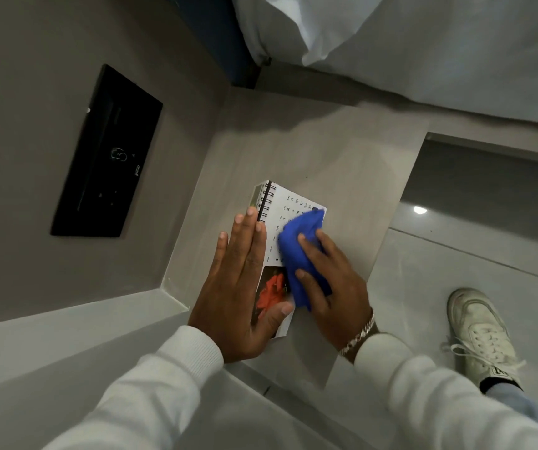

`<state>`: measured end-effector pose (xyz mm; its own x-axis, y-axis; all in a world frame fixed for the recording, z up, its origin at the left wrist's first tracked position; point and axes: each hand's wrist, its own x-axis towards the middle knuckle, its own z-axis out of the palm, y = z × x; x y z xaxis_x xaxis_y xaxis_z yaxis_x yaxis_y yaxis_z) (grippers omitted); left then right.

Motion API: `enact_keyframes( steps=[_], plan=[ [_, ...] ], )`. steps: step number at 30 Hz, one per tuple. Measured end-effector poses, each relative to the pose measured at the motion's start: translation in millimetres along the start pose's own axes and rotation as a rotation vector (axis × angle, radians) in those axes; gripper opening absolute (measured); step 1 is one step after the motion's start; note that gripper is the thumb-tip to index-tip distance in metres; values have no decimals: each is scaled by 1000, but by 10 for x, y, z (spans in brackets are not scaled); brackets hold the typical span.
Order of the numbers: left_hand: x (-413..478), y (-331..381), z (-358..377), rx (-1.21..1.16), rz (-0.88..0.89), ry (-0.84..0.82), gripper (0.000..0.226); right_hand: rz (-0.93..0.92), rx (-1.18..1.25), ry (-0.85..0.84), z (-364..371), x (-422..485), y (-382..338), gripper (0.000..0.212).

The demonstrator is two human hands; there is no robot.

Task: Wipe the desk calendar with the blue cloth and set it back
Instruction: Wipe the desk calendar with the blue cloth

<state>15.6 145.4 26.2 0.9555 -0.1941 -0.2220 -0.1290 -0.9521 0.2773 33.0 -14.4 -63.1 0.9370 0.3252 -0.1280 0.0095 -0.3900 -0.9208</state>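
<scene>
Grey shelf [326,151] beside bed linen [423,43]; left hand [241,287] spread on calendar [290,203], right hand [332,280] pinching blue cloth [300,235].

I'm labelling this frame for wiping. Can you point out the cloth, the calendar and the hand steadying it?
cloth [297,251], head view, middle of the blue bundle.
calendar [288,206], head view, bare date page.
left hand [238,287], head view, back of hand.

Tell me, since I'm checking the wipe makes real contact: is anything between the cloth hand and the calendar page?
Only the blue cloth itself: the right hand presses it onto the desk calendar page. The left hand lies flat along the spiral-bound side, beside the wiped area, not under the cloth.
</scene>
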Motion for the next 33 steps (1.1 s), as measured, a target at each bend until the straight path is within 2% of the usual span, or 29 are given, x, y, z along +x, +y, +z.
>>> enact_keyframes(
  steps=[3, 7, 11, 16, 18, 22, 26, 30, 33],
  plan=[
    [1, -5, 13, -11, 11, 4, 90, -59, 16, -47, 88, -226, -17, 52],
    [-1, -19, 11, -15, 35, -1, 93, -91, 42, 80, 97, 23, -95, 49],
    [1, -4, 0, -28, 20, -2, 90, 79, 132, 198, 36, 252, -41, 50],
    [-10, -23, 0, -1, 21, -10, 91, 36, 81, 48, 70, -131, 4, 53],
    [-7, -34, 7, 3, 21, -5, 92, 21, 95, 49, 92, -150, -66, 54],
    [-9, -47, 27, 9, 48, -3, 93, 26, 206, 216, 69, 144, -265, 53],
    [-12, -60, 42, 15, 39, 10, 96, 162, 289, 309, 1, 348, -300, 46],
    [-23, -59, 67, 48, 13, 15, 95, 343, 295, 216, 17, 228, -232, 42],
    [-14, -51, 50, 67, 7, 9, 94, 399, 251, 79, -80, 119, -151, 37]
  ],
)
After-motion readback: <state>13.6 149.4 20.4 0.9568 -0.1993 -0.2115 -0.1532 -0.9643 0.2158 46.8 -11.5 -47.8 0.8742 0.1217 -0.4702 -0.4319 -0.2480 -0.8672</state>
